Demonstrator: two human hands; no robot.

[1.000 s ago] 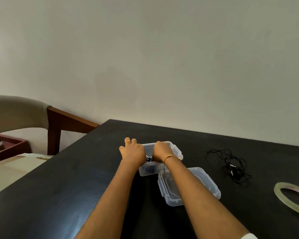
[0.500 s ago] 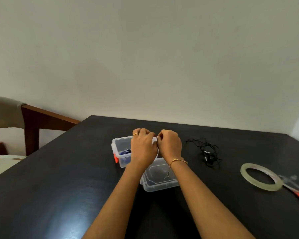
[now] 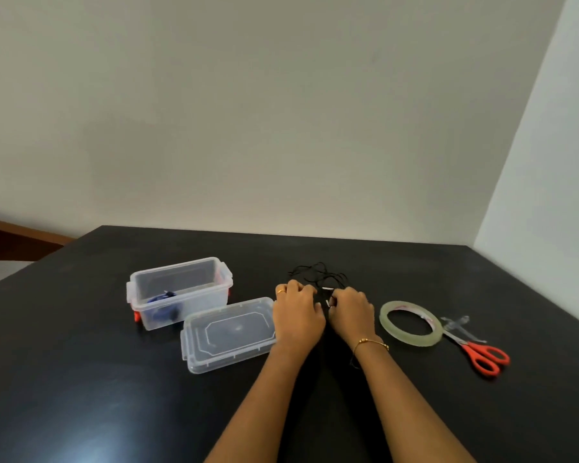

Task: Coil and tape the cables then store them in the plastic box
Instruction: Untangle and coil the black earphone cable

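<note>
Both hands had left the plastic box (image 3: 181,292) since 0.5 s earlier and now sat to its right, on the tangled black cable (image 3: 318,277) that had lain untouched on the tabletop (image 3: 81,379) before. The left hand (image 3: 298,315) lay palm down with its knuckles raised, a gold ring on 1 finger, its fingers (image 3: 301,290) curled onto the near edge of the tangle. The right hand (image 3: 353,314), with a thin gold bracelet at the wrist, mirrored it, and its fingers (image 3: 336,300) pinched a small pale piece of the cable between the 2 hands. Both forearms reached in from the lower edge of the view and nearly met at the hands.

No brand or writing could be read anywhere; faint reddish marks on the inner core of the tape roll (image 3: 411,324) were too small to make out.

1 clear box stood open at the left with 1 dark blue coiled cable (image 3: 163,304) inside and orange latches at its ends. 1 clear lid (image 3: 228,334) lay flat just in front of it, touching the left hand's side. 1 tape roll lay to the right of the right hand, and 1 pair of orange-handled scissors (image 3: 475,349) lay just beyond the roll.
</note>
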